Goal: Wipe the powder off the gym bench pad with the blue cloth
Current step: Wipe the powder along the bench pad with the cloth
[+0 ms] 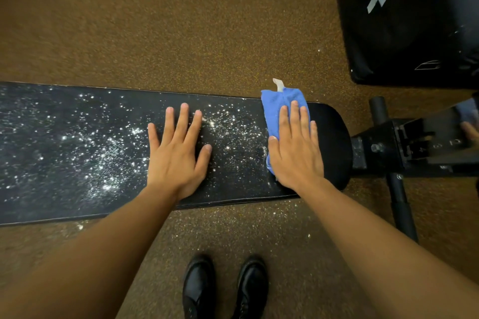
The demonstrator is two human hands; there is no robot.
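Note:
A long black gym bench pad runs across the view from left to right. White powder speckles most of it, thickest left of centre. The pad's rounded right end looks free of powder. My left hand lies flat on the pad with its fingers spread and straight, in the powdered area. My right hand presses flat on the folded blue cloth near the pad's right end. The cloth sticks out beyond my fingertips and has a small white tag at its far edge.
Brown speckled floor surrounds the bench, with scattered powder near the front edge. The bench's black metal frame and a leg extend to the right. A large black padded box stands at the upper right. My black shoes are below the pad.

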